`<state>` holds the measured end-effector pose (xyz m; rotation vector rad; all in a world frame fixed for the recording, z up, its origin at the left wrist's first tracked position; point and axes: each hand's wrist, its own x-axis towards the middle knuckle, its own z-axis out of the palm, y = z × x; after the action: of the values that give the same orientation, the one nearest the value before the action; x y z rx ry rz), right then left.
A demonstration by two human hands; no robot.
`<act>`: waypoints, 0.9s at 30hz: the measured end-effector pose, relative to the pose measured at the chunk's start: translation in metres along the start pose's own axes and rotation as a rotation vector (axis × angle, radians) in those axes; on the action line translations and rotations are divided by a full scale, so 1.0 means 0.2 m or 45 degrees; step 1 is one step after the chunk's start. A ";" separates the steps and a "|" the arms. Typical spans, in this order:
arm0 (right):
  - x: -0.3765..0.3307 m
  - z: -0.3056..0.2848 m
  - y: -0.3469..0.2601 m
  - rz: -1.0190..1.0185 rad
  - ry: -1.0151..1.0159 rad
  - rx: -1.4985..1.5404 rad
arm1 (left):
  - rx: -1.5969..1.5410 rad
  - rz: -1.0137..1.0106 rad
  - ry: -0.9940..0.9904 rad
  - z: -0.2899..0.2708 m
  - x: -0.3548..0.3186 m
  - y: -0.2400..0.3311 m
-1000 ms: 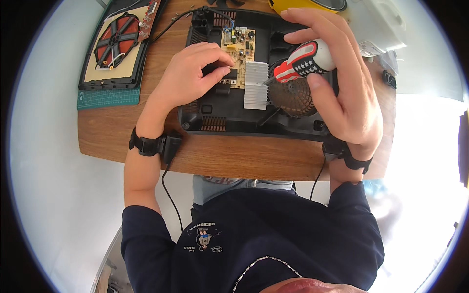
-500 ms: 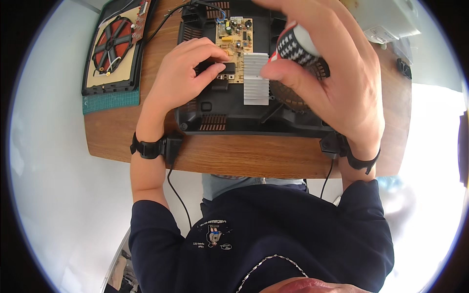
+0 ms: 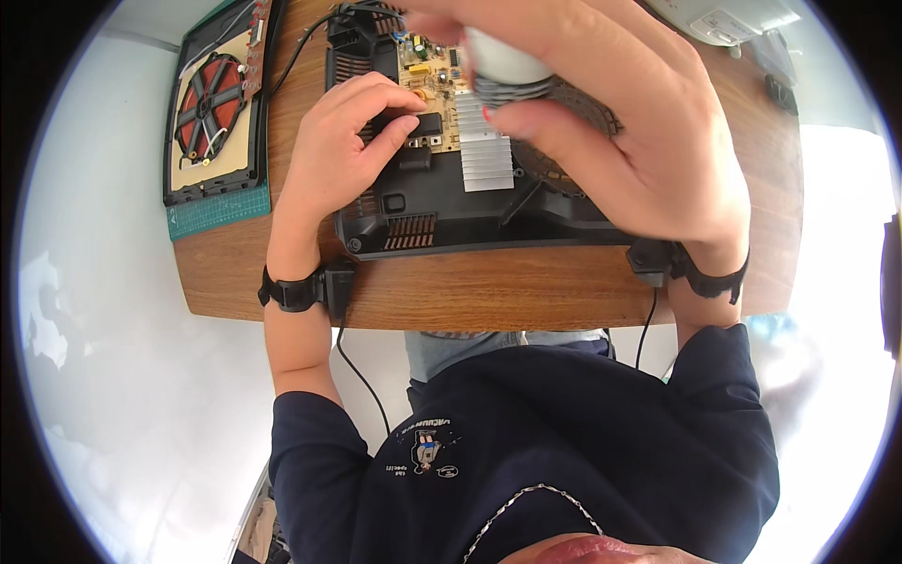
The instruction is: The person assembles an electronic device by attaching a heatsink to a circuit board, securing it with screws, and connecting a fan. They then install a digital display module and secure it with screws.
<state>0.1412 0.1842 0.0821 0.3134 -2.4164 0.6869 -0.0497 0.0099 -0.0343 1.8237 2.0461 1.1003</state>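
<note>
My left hand rests at the left edge of a tan circuit board, its thumb and forefinger curled at the board beside a black block-shaped component. The other fingertips are hidden beneath the hand. My right hand is wrapped round a white bottle-like thing with a dark patterned band and some red on it. It is held tilted above the board and the silver finned heat sink; motion blurs it, and its exact kind cannot be made out.
Board and heat sink lie in a black plastic housing with vents and a round fan on the wooden table. At left, a panel with a red-black coil lies on a green mat. A pale appliance stands at far right.
My right hand has swung left with the bottle-like thing, bringing it over the top of the heat sink and the board. The left hand stays at the board's edge. The whole view has shifted slightly.
</note>
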 end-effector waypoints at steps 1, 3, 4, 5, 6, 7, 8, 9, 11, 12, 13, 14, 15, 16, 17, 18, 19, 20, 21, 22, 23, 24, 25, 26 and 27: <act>0.00 -0.02 0.03 -0.051 -0.021 0.011 | 0.008 -0.006 0.001 -0.01 0.01 0.03; -0.02 -0.09 0.18 -0.192 -0.109 -0.013 | -0.012 0.042 0.006 -0.01 0.04 0.03; -0.02 -0.07 0.20 -0.226 -0.060 -0.014 | -0.009 0.052 0.018 0.00 0.03 0.01; 0.00 -0.04 0.21 -0.258 -0.009 -0.016 | -0.006 0.063 0.030 0.00 0.01 0.00; -0.01 0.05 0.16 -0.203 0.151 -0.031 | 0.007 0.035 0.024 0.00 0.00 0.00; -0.03 0.07 0.21 -0.247 0.162 0.046 | 0.006 0.025 0.019 0.00 0.00 -0.01; -0.07 0.09 0.27 -0.292 0.174 0.125 | 0.007 0.015 0.011 0.00 0.00 -0.01; -0.10 0.12 0.33 -0.337 0.183 0.203 | 0.001 0.007 0.007 0.01 0.00 -0.01; -0.06 -0.12 0.22 -0.256 -0.176 0.117 | -0.028 0.003 0.000 0.00 0.02 0.00; -0.05 -0.19 0.21 -0.214 -0.309 0.098 | -0.020 0.002 -0.006 0.00 0.02 0.00; -0.03 -0.20 0.24 -0.168 -0.372 0.126 | -0.012 -0.004 -0.007 0.00 0.02 0.01; -0.03 -0.18 0.23 -0.144 -0.322 0.134 | -0.006 -0.009 -0.008 0.00 0.02 0.01; -0.02 -0.16 0.22 -0.119 -0.271 0.142 | 0.000 -0.010 -0.009 0.00 0.02 0.01; -0.01 -0.07 0.15 -0.121 -0.108 0.137 | 0.011 -0.017 -0.008 0.00 0.01 0.01; 0.00 0.03 0.09 -0.130 0.054 0.137 | 0.027 -0.029 0.000 0.00 0.00 0.01; -0.02 0.05 0.09 -0.131 0.093 0.179 | 0.023 -0.010 0.015 0.00 0.01 0.01; -0.03 0.08 0.09 -0.139 0.132 0.234 | 0.026 0.000 0.032 0.00 0.01 0.03; -0.04 0.08 0.15 -0.151 0.046 0.361 | 0.029 0.009 0.049 0.00 0.01 0.04; -0.03 0.00 0.16 -0.190 -0.031 0.320 | 0.011 0.012 0.041 0.00 0.02 0.04; -0.03 -0.06 0.16 -0.228 -0.105 0.285 | -0.007 0.011 0.028 0.00 0.02 0.03; -0.02 -0.13 0.17 -0.268 -0.178 0.252 | -0.024 0.011 0.014 0.00 0.02 0.02; -0.03 0.02 0.21 -0.434 0.133 0.263 | -0.024 0.010 0.009 0.00 0.02 0.02; -0.03 0.03 0.17 -0.316 0.115 0.269 | -0.021 0.003 0.007 0.01 0.01 0.01; -0.02 0.04 0.13 -0.197 0.095 0.275 | -0.013 -0.002 0.012 0.00 0.01 0.01; -0.02 0.05 0.09 -0.078 0.075 0.277 | -0.003 -0.019 0.011 0.00 0.01 0.00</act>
<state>0.1334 0.1942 0.0655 0.4474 -2.2699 0.9206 -0.0495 0.0107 -0.0335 1.8024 2.0587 1.1080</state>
